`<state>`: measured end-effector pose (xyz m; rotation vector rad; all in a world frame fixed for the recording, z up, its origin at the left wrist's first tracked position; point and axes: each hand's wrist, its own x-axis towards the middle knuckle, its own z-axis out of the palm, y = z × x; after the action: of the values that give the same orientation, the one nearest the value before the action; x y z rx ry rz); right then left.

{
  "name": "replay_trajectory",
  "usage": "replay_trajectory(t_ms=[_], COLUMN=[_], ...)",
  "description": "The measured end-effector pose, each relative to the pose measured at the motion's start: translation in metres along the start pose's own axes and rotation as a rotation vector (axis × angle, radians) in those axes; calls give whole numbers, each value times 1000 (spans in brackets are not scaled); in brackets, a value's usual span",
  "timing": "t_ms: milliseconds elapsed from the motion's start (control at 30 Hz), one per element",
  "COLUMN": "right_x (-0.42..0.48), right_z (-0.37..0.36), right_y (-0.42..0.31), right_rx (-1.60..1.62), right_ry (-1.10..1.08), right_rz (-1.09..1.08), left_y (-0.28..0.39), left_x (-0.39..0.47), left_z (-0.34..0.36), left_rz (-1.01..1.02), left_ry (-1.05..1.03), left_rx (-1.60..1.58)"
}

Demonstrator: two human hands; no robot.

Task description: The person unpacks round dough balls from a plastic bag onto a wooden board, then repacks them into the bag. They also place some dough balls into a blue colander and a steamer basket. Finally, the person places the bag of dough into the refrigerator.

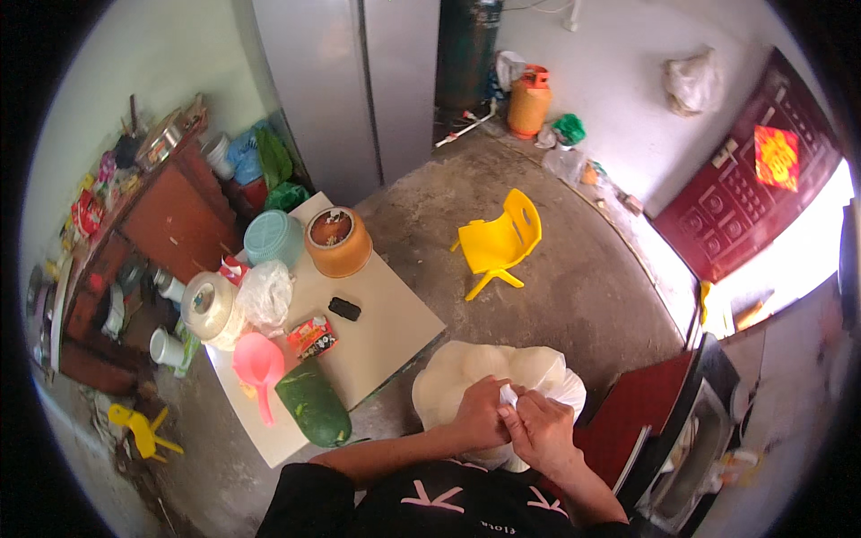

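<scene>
Close in front of my body is a large translucent plastic bag (440,383) with several pale, round things (484,363) showing through it, perhaps steamed buns. My left hand (479,411) and my right hand (543,427) meet over the bag, both closed around its gathered neck. A twisted white end of the plastic (508,395) sticks up between my fingers. The lower part of the bag is partly hidden behind my hands and wrists.
Left stands a table (397,329) holding a winter melon (315,407), pink ladle (259,363), red packet (313,337), black phone-like object (345,309), brown pot (339,243) and teal basket (272,239). A yellow chair (501,235) stands ahead; a sink (693,450) lies right.
</scene>
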<state>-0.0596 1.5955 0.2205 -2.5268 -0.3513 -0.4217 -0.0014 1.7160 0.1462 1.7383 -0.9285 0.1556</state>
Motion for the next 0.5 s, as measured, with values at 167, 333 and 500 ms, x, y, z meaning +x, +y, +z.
replay_trajectory(t_ms=[167, 333, 500], right_x=[68, 142, 221], right_z=[-28, -52, -49], right_y=[92, 148, 183], right_rx=[30, 42, 112], right_ry=[-64, -344, -562], right_rz=[-213, -384, -548], left_y=[-39, -77, -111], left_x=[74, 136, 178], left_z=[44, 48, 33], left_rz=[-272, -194, -242], left_ry=[98, 101, 188], left_rx=[53, 177, 247])
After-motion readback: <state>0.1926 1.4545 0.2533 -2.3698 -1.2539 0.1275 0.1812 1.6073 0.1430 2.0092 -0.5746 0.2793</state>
